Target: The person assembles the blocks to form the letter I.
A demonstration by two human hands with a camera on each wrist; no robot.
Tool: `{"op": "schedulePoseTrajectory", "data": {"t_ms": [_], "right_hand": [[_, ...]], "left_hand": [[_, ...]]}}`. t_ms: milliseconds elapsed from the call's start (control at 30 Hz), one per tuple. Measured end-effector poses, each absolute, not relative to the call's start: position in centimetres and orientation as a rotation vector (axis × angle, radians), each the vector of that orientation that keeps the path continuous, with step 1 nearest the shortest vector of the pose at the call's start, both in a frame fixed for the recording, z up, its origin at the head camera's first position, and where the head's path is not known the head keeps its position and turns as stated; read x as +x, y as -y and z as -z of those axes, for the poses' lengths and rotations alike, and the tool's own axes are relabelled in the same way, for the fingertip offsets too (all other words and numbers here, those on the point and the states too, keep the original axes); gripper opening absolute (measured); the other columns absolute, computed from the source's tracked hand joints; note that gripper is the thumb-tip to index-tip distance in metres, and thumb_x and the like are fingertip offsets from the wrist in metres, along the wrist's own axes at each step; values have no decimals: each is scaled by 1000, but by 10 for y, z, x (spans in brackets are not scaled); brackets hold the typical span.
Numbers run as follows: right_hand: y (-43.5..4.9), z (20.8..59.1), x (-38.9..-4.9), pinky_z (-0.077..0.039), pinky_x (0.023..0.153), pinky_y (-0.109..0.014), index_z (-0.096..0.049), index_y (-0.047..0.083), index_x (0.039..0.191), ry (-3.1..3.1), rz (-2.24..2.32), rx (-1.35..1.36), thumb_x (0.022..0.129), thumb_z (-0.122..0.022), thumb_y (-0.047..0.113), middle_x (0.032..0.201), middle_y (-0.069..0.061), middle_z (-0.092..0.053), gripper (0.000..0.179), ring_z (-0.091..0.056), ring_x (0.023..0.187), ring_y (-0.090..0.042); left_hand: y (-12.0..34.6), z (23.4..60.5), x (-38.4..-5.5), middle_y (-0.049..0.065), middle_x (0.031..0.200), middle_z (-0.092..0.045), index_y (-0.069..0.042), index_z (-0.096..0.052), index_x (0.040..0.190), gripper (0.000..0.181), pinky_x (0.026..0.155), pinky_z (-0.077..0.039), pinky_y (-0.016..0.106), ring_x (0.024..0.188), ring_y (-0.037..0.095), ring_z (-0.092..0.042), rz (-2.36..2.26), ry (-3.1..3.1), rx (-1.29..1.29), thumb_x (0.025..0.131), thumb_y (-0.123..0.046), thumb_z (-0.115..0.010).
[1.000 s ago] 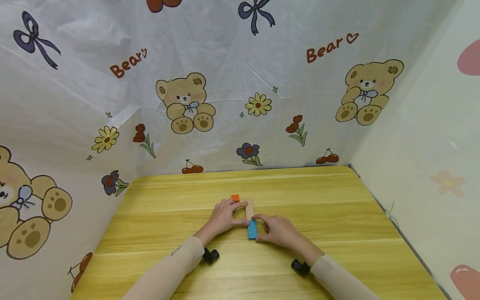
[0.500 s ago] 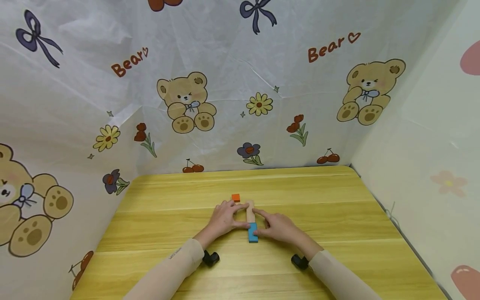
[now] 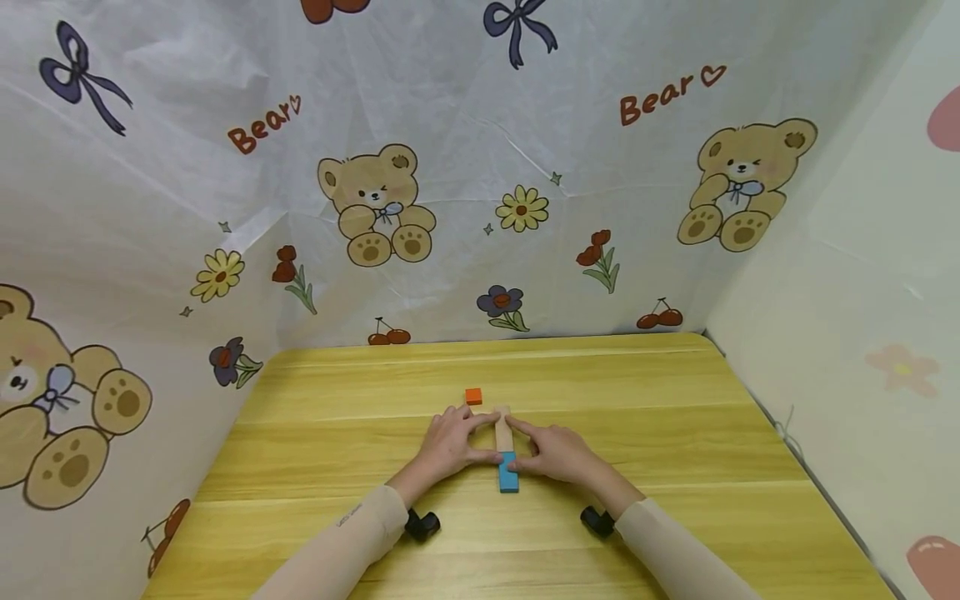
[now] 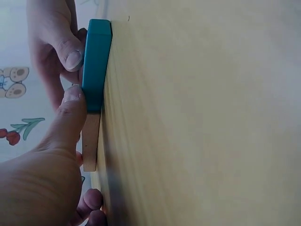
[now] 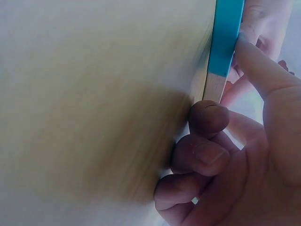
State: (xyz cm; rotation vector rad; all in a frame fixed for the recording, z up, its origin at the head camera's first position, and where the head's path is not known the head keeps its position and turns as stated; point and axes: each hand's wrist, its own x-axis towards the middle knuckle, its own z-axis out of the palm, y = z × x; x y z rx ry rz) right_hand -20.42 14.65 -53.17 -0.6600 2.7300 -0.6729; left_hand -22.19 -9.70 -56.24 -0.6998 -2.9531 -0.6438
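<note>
A blue block (image 3: pixel 508 480) and a plain wooden block (image 3: pixel 503 438) lie end to end on the table, the blue one nearer me. From the left side, my left hand (image 3: pixel 447 442) touches the blue block with its thumb and the wooden block with its index finger. Opposite it, my right hand (image 3: pixel 562 453) has its thumb on the blue block and its index finger by the wooden one. Both thumbs rest at the upper side of the blue block (image 4: pixel 97 66) in the left wrist view. Part of the wooden block (image 5: pixel 215 87) is hidden by right-hand fingers in the right wrist view.
A small orange block (image 3: pixel 473 397) sits just beyond my left hand. Behind the wooden table (image 3: pixel 637 392) hangs a curtain (image 3: pixel 450 108) printed with bears, and a pale wall (image 3: pixel 847 275) stands to the right.
My right thumb has moved from the blue block's near end onto the block, and the right index finger has slid forward along the wooden block. The left hand keeps about the same pose.
</note>
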Motion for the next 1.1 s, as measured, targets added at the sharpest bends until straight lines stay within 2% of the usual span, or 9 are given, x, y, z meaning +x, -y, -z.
{"op": "schedulePoseTrajectory", "data": {"t_ms": [467, 633, 767, 900, 1100], "right_hand": [[-146, 529, -204, -23, 55, -27, -48, 29, 162, -2722, 662, -647, 92, -75, 60, 56, 10, -43, 81, -30, 51, -10], [-145, 528, -204, -23, 55, -28, -49, 28, 161, -2712, 693, -644, 92, -77, 57, 57, 10, -43, 81, -30, 53, -10], [-146, 530, -204, -24, 54, -27, -50, 28, 160, -2719, 697, -642, 90, -79, 58, 57, 10, -43, 81, -31, 51, -9], [-146, 533, -205, -23, 53, -27, -50, 28, 160, -2718, 702, -630, 90, -79, 59, 56, 10, -43, 82, -30, 50, -9], [-146, 534, -206, -23, 54, -28, -50, 28, 160, -2712, 724, -598, 89, -80, 59, 56, 9, -43, 83, -30, 51, -10]], "left_hand": [[98, 557, -219, -5, 89, -50, -38, -62, 150, 78, 75, -28, 31, 76, 13, -36, 719, 2963, -704, 81, -70, -80], [100, 553, -219, -5, 92, -59, -32, -65, 148, 70, 78, -37, 31, 79, 10, -46, 925, 2935, -633, 87, -61, -80], [103, 550, -219, -1, 97, -65, -23, -66, 147, 66, 73, -46, 28, 81, 9, -54, 1150, 2890, -565, 90, -54, -81], [109, 546, -220, 1, 98, -64, -18, -66, 146, 64, 67, -48, 28, 82, 13, -58, 1347, 2856, -464, 91, -47, -82], [114, 537, -223, 2, 97, -64, -22, -67, 145, 56, 62, -48, 28, 79, 16, -59, 1519, 2756, -319, 93, -37, -83]]}}
